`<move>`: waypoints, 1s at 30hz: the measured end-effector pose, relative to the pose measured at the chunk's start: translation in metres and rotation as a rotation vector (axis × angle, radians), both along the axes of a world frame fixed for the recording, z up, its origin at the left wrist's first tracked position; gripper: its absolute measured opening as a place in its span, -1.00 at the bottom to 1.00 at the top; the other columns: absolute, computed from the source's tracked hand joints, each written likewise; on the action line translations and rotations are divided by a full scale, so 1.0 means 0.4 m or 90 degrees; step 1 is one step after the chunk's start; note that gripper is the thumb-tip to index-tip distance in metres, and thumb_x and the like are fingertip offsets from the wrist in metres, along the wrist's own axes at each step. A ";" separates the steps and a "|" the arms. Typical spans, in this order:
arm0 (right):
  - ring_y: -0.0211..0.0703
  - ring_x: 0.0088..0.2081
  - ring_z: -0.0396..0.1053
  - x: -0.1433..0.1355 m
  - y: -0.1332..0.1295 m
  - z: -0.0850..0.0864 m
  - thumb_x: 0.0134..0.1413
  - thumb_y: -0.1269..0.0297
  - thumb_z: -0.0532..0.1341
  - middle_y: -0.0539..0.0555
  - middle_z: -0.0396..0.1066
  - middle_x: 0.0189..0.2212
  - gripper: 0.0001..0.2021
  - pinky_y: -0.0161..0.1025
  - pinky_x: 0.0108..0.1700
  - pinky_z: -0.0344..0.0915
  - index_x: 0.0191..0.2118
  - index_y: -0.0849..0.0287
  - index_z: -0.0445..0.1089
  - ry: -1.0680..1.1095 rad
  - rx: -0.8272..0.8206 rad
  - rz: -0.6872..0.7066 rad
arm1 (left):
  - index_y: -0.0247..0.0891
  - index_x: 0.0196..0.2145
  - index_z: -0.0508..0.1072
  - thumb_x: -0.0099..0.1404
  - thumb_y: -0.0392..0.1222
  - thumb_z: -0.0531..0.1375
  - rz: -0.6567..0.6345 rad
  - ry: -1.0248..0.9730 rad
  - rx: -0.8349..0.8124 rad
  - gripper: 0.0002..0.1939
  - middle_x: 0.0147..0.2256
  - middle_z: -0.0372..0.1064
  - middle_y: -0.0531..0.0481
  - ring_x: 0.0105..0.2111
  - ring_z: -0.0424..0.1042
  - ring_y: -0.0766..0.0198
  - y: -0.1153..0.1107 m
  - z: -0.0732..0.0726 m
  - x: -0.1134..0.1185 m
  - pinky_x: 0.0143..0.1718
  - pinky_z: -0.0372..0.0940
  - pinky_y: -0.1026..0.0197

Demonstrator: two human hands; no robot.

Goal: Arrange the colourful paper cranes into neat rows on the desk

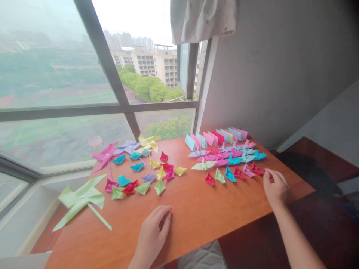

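My right hand (276, 186) is at the right end of a row of small folded paper boats, its fingers curled and pinched together. Its fingertips meet the tip of the last red paper boat (257, 169); whether they grip it is hidden. To the left in that row are a pink boat (248, 170), a blue boat (230, 174) and a light green boat (220, 176), among others. Closed and with nothing visible in it, my left hand (155, 233) rests near the table's front edge. Beyond it, loose paper boats lie scattered, including a green one (159, 187).
Paper pinwheels, one large and green (82, 198), lie on the table's (190, 209) left side. Behind the boat row are folded paper cranes (206, 164) and a line of standing folded papers (209, 138). Windows border the left and back; a wall (266, 74) stands at right.
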State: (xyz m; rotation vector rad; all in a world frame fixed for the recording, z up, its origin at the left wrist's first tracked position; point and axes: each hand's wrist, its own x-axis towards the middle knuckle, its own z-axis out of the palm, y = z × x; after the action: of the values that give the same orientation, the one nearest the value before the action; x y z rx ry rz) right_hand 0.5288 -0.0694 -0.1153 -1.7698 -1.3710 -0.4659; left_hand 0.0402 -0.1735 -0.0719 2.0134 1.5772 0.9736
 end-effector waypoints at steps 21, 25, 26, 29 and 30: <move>-0.14 -0.25 0.47 -0.559 -0.164 0.051 0.26 0.37 0.07 0.11 0.48 -0.30 -0.79 -0.26 -0.21 0.43 -0.19 0.10 0.45 0.174 -0.186 0.529 | -0.21 -0.19 0.48 0.31 -0.01 0.14 0.186 0.076 0.054 -0.74 -0.42 0.45 0.05 -0.56 0.41 0.31 0.088 0.021 -0.059 -0.48 0.32 0.28; -0.15 -0.29 0.47 -0.555 -0.157 0.040 0.26 0.35 0.06 0.10 0.47 -0.31 -0.79 -0.31 -0.29 0.43 -0.20 0.10 0.45 0.174 -0.210 0.526 | -0.18 -0.24 0.48 0.34 -0.11 0.10 0.153 0.132 0.088 -0.82 -0.38 0.47 0.05 -0.54 0.43 0.34 0.100 0.017 -0.057 -0.48 0.31 0.33; -0.16 -0.30 0.47 -0.555 -0.157 0.039 0.26 0.35 0.05 0.10 0.46 -0.31 -0.79 -0.31 -0.30 0.43 -0.21 0.10 0.45 0.174 -0.214 0.524 | -0.18 -0.26 0.47 0.34 -0.13 0.09 0.143 0.133 0.093 -0.83 -0.36 0.48 0.04 -0.52 0.44 0.34 0.101 0.014 -0.058 -0.46 0.32 0.34; -0.16 -0.31 0.47 -0.556 -0.157 0.038 0.26 0.34 0.05 0.10 0.46 -0.31 -0.79 -0.32 -0.31 0.43 -0.20 0.11 0.45 0.172 -0.217 0.522 | -0.19 -0.27 0.46 0.36 -0.17 0.08 0.113 0.122 0.094 -0.83 -0.31 0.50 -0.01 -0.48 0.45 0.34 0.095 0.004 -0.063 -0.42 0.35 0.36; -0.16 -0.31 0.47 -0.556 -0.156 0.038 0.26 0.33 0.05 0.11 0.46 -0.31 -0.79 -0.32 -0.32 0.43 -0.20 0.11 0.45 0.175 -0.216 0.522 | -0.19 -0.26 0.47 0.37 -0.17 0.07 0.099 0.116 0.096 -0.83 -0.29 0.50 -0.02 -0.46 0.45 0.34 0.092 0.002 -0.064 -0.41 0.36 0.36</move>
State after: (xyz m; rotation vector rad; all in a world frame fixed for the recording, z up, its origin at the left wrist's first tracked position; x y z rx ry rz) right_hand 0.3062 -0.1319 -0.1000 -1.2807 -1.8754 0.4568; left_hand 0.0147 -0.1369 -0.0712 2.1599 1.8287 1.0175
